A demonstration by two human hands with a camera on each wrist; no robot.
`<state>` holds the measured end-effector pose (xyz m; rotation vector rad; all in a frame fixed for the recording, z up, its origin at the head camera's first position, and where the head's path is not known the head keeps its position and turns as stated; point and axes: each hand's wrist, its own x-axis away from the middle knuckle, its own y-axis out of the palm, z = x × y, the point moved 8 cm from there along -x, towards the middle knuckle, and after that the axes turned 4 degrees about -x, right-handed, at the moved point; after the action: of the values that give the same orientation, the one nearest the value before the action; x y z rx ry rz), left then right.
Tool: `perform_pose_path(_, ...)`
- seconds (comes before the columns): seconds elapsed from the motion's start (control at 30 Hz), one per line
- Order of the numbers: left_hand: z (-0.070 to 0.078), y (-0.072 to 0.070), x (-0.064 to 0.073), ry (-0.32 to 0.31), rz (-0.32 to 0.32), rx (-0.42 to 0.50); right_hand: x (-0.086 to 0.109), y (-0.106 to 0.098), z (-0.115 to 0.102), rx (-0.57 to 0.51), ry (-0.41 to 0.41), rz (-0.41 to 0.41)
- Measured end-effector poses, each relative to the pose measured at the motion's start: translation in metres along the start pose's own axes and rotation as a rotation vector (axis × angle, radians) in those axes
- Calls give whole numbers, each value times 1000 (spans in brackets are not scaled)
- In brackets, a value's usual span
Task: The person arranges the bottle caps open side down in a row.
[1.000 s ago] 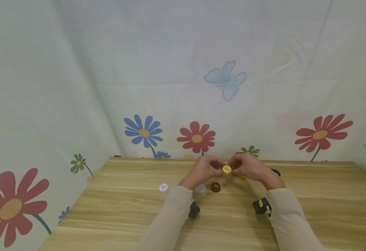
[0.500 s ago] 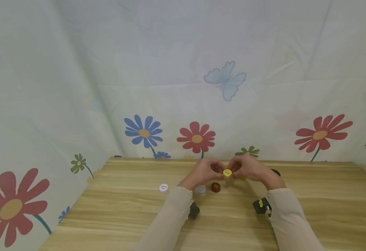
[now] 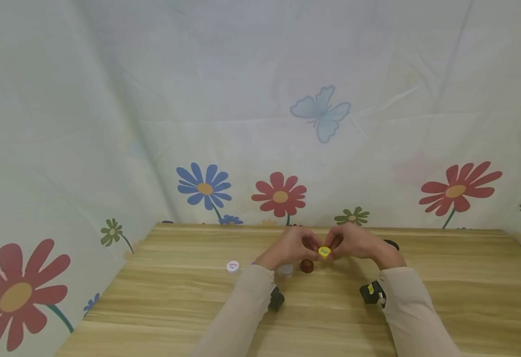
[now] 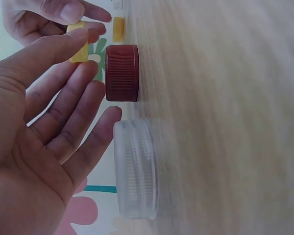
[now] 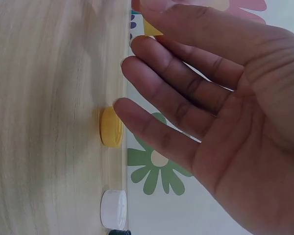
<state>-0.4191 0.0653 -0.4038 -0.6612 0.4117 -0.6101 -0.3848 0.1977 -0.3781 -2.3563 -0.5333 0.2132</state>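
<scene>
Both hands pinch one small yellow bottle cap (image 3: 324, 252), its printed top facing up. My left hand (image 3: 289, 246) has it between thumb and fingertip from the left; my right hand (image 3: 354, 241) does the same from the right. In the left wrist view the yellow cap (image 4: 80, 56) is raised off the table, with the remaining left fingers spread below. Near that hand stand a ribbed dark red cap (image 4: 122, 73) and a wider translucent cap (image 4: 135, 171). Under the right fingers, in the right wrist view, another yellow cap (image 5: 111, 127) lies on the table.
A white cap (image 3: 232, 267) with pink print lies left of the left hand. Beyond the right hand are another white cap (image 5: 113, 209) and a black cap (image 3: 392, 244). The wooden table (image 3: 175, 307) ends at a flowered cloth (image 3: 242, 124).
Both hands have come down slightly and nearer together, carrying the pinched yellow cap lower in the head view. The caps on the table have stayed put.
</scene>
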Motion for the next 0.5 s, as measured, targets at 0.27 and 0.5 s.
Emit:
perform_pose_path(0.27, -2, 5, 0, -17, -46, 53, -1, 3, 5, 14, 3, -21)
perform_pose_path(0.5, -2, 7, 1, -31, -70, 52, -1, 4, 5, 14, 3, -29)
